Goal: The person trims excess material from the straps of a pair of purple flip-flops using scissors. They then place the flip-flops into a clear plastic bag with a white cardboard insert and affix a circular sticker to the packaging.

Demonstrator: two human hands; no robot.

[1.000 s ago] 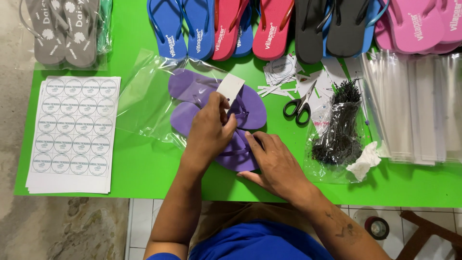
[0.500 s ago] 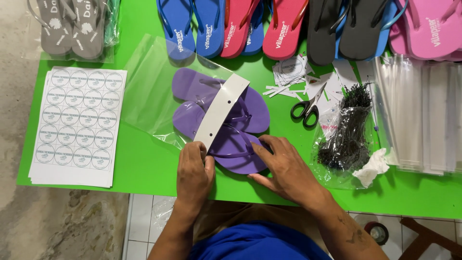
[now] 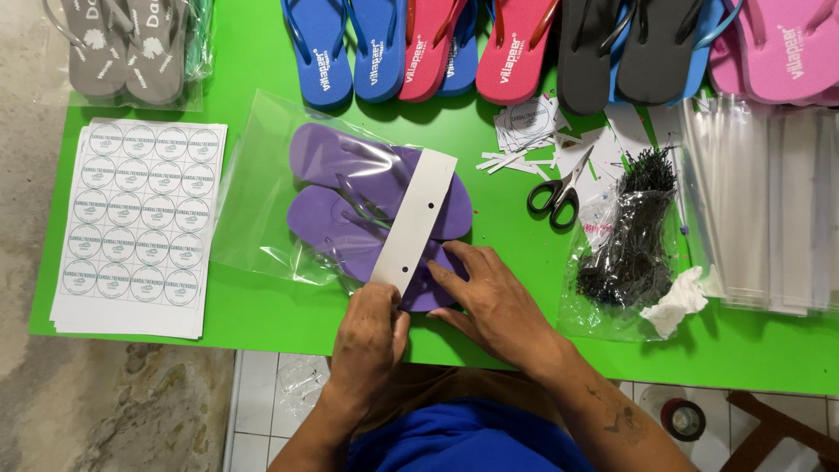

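Purple sandals (image 3: 350, 188) lie bagged on your green surface (image 3: 262, 310); your left hand (image 3: 371, 336) pinches the white strip (image 3: 413, 218), your right hand (image 3: 494, 301) presses flat, fingers spread.

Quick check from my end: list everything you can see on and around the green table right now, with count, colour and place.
table: 1, bright green, fills the view.
purple flip-flops: 1 pair, purple, centre, partly inside the bag.
clear bag: 1, transparent, around the pair's left part.
card strip: 1, white with two holes, across the pair at the bag's mouth.
sticker sheets: a stack, white with round labels, left.
grey flip-flops: 1 pair, bagged, top left.
row of flip-flops: blue, red, black, pink, top edge.
scissors: 1, black handles, right of centre.
black ties: a bagful, right.
empty bags: a stack, clear, far right.
left hand: pinches the strip's near end.
right hand: flat on the purple pair.
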